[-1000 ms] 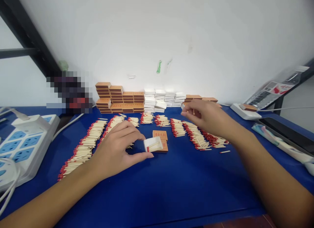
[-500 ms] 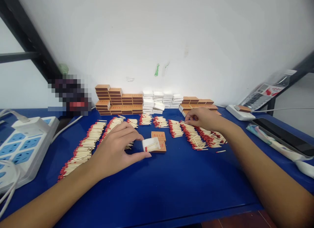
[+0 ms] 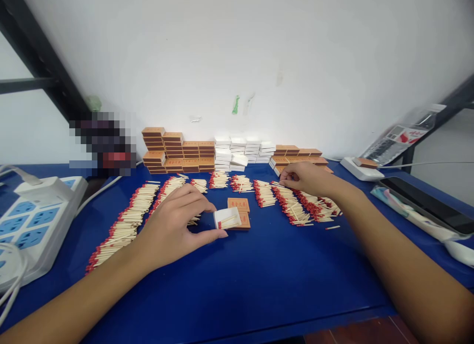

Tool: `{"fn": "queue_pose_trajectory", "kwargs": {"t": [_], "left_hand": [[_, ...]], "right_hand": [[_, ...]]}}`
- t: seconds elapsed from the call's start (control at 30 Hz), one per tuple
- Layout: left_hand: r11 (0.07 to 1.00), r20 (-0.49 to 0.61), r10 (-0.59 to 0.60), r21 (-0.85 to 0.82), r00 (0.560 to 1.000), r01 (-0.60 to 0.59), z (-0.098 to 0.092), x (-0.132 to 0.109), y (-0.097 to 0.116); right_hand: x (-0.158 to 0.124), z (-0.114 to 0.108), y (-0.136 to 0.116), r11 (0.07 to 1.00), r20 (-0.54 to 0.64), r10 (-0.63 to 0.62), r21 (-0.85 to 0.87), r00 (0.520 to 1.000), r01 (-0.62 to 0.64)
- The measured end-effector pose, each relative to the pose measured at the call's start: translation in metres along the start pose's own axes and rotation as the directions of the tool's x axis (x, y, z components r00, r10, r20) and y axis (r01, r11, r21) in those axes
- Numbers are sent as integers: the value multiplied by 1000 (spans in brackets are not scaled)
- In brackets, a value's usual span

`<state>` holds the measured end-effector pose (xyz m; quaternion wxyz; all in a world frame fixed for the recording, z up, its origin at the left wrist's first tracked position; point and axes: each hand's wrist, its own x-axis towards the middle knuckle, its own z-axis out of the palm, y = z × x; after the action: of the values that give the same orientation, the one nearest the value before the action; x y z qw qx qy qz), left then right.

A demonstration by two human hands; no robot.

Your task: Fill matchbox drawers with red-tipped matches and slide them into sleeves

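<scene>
My left hand (image 3: 174, 228) lies on the blue table (image 3: 259, 280), thumb and fingers closed round the left side of a white matchbox tray (image 3: 226, 217) with a few matches in it. The tray rests on an orange matchbox sleeve (image 3: 243, 220); a second sleeve (image 3: 239, 204) lies just behind. My right hand (image 3: 309, 178) reaches over the right-hand row of red-tipped matches (image 3: 296, 206), fingertips pinched down among them near their far end. Whether a match is between the fingers is hidden.
More rows of matches (image 3: 126, 225) fan out at the left. Stacks of orange matchboxes (image 3: 177, 149) and white trays (image 3: 240, 149) line the wall. A white power strip (image 3: 33, 215) sits far left, a phone (image 3: 429, 203) and a packet (image 3: 407, 136) at the right.
My right hand has come down from above the far boxes onto the right-hand matches. My left hand has kept its hold on the tray. The camera shifted slightly.
</scene>
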<state>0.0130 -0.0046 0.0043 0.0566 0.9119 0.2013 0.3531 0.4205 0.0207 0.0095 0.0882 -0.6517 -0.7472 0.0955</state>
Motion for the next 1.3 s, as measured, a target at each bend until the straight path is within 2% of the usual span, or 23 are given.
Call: {"fn": "queue_pose_trajectory", "kwargs": {"t": [0.33,0.47,0.53,0.63,0.67,0.77,0.9,1.1,1.2,1.3], "left_hand": [[1000,-17,0,13,1000,0,0,-1,1],[998,-42,24,52,999,-21,0,-2,0],[997,-50,30,66,998,-26,1,-1,0],[997,-51,26,74,998,-22,2,-1,0],[997,-48,24,75,999,-20,2,-1,1],[996,-43,25,83,999,-21,3,0,2],[995,-51,50,89,997,-46,3,1,4],[994,-70,72,84,995,-66,3,2,5],[995,-67,67,74,995,-62,3,1,4],[997,-60,36,68,998,-32,3,0,3]], "right_hand": [[0,2,-9,1000,9,-5,-10,1000,5],[-11,-5,-40,996,-99,-86,14,991,87],[-21,-6,-67,981,-184,-181,41,966,192],[-38,1,-110,921,-300,-342,79,890,381],[-43,5,-123,892,-319,-397,84,860,443],[-52,20,-145,834,-301,-501,84,811,546],[-52,32,-149,818,-239,-560,-8,793,575],[-51,37,-150,816,-215,-578,-166,787,554],[-51,33,-150,815,-211,-579,-130,788,564],[-47,17,-136,842,-273,-526,-32,806,539]]}}
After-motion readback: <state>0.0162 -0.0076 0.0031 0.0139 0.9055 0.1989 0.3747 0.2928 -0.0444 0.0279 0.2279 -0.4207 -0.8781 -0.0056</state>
